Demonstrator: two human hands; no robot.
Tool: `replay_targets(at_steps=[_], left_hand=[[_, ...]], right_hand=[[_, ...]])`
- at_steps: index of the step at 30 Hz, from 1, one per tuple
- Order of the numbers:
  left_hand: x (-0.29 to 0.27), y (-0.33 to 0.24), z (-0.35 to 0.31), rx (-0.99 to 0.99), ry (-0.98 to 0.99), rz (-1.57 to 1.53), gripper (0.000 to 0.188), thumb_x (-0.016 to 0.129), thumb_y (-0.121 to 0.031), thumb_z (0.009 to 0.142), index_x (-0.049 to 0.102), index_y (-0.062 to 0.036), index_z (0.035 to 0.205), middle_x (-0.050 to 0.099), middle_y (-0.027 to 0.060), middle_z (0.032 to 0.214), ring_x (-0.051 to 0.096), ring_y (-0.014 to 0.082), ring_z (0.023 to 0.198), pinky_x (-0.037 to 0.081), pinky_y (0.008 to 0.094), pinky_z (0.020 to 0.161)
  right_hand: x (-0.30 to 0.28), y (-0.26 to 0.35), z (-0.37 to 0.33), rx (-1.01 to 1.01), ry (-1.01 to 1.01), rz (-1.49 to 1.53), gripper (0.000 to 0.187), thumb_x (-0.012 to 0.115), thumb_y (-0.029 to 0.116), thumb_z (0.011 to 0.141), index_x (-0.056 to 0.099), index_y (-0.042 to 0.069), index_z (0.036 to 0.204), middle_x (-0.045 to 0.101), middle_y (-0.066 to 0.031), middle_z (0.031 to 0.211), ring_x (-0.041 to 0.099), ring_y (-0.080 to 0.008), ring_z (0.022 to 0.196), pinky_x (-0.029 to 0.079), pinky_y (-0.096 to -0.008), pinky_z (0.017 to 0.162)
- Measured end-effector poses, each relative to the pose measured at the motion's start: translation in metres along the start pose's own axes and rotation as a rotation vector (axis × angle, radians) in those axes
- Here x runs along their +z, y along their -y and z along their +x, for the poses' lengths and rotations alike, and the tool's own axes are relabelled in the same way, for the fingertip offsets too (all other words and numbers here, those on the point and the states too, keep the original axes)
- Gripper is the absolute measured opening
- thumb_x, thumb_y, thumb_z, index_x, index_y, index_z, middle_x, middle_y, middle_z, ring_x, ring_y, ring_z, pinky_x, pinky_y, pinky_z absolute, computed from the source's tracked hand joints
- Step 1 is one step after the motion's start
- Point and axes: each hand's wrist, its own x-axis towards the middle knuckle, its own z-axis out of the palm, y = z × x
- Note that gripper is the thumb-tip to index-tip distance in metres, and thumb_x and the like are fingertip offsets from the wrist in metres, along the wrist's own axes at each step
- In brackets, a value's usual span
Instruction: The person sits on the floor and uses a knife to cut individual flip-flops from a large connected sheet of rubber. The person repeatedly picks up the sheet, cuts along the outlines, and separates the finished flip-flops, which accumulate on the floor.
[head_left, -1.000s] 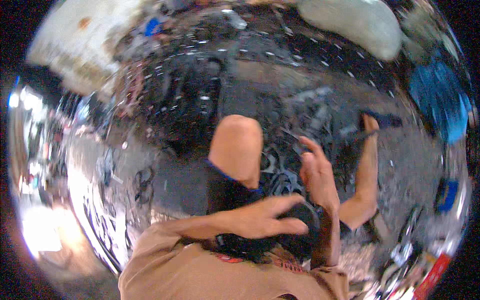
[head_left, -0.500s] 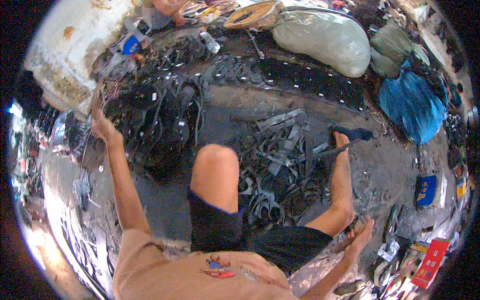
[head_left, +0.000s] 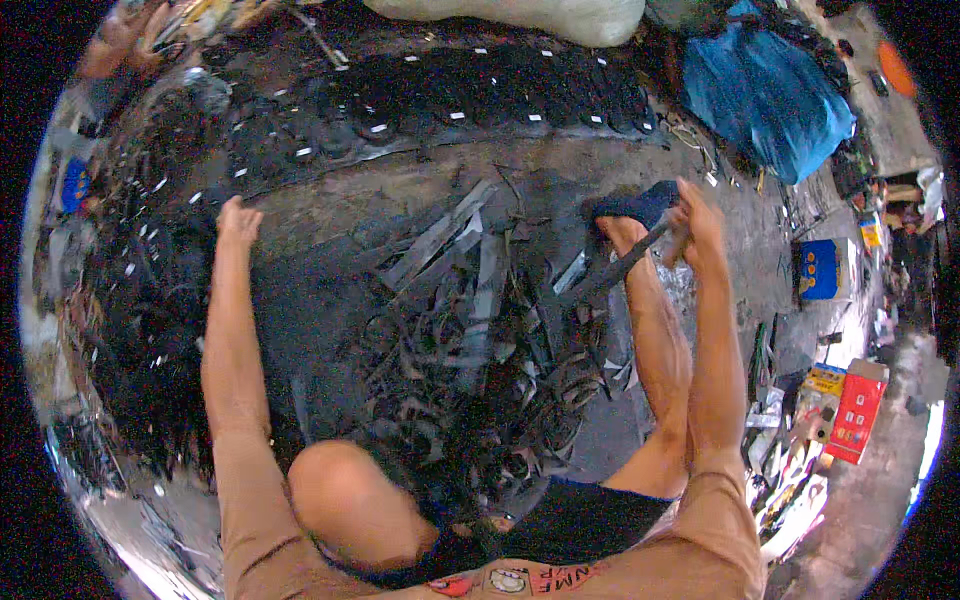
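Observation:
My left hand (head_left: 240,220) reaches forward at the left, beside the rows of black pieces, with its fingers blurred and partly hidden. At the right, my right hand (head_left: 698,222) is beside my foot in a dark sandal or slipper (head_left: 640,204). Its fingers are curled, and what they hold is too blurred to name. A long dark strip (head_left: 625,264) runs from near these fingers past my shin down to the left. Between my legs lies a heap of black and grey strips and cut-out scraps (head_left: 490,290).
Rows of black pieces with small white tags (head_left: 460,95) lie along the far side. Beyond stand a pale sack (head_left: 540,18) and a blue plastic bag (head_left: 765,105). A blue-and-white box (head_left: 820,268) and a red box (head_left: 857,412) are at the right. Another person's hand (head_left: 120,45) shows at far left.
My right hand has moved forward from beside my knee to my foot. My left arm stays stretched forward. The view has shifted, so the sacks sit higher and my left knee lower.

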Motion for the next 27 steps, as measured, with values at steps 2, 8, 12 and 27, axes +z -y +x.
replay_targets(at_steps=[2, 8, 12, 27], left_hand=[[0.024, 0.001, 0.038, -0.013, -0.025, -0.024, 0.037, 0.057, -0.026, 0.099, 0.054, -0.0091, 0.132, 0.059, 0.0134, 0.136, 0.057, 0.0337, 0.125, 0.048, 0.0531, 0.100], [0.047, -0.032, 0.087, -0.011, -0.129, -0.249, 0.034, 0.067, -0.038, 0.096, 0.063, -0.0179, 0.123, 0.067, 0.0056, 0.123, 0.061, 0.0262, 0.109, 0.047, 0.0428, 0.088], [0.049, -0.068, 0.066, 0.181, 0.065, -0.163, 0.033, 0.074, -0.032, 0.093, 0.067, -0.0136, 0.119, 0.069, 0.0056, 0.117, 0.062, 0.0230, 0.100, 0.049, 0.0383, 0.082], [0.016, -0.262, -0.189, 0.561, -0.041, 0.381, 0.057, 0.079, -0.029, 0.089, 0.065, -0.0011, 0.137, 0.057, 0.0138, 0.149, 0.059, 0.0260, 0.127, 0.044, 0.0361, 0.109]], right_hand=[[0.038, -0.035, 0.079, 0.151, 0.004, 0.032, 0.028, 0.075, 0.021, 0.097, 0.060, 0.002, 0.111, 0.064, -0.0072, 0.088, 0.065, -0.0206, 0.074, 0.057, -0.0332, 0.064], [0.156, -0.113, 0.176, 0.019, -0.396, -0.031, 0.054, 0.077, 0.029, 0.092, 0.058, 0.001, 0.134, 0.067, -0.0176, 0.124, 0.071, -0.0347, 0.101, 0.058, -0.0469, 0.079], [0.170, -0.092, 0.196, -0.147, -0.340, -0.626, 0.051, 0.080, 0.028, 0.088, 0.064, 0.002, 0.128, 0.067, -0.0204, 0.128, 0.068, -0.0378, 0.112, 0.058, -0.0475, 0.089], [0.212, -0.126, 0.121, -0.001, -0.349, 0.390, 0.046, 0.074, -0.005, 0.087, 0.062, 0.008, 0.129, 0.068, -0.0101, 0.117, 0.066, -0.0237, 0.103, 0.056, -0.0416, 0.083]])
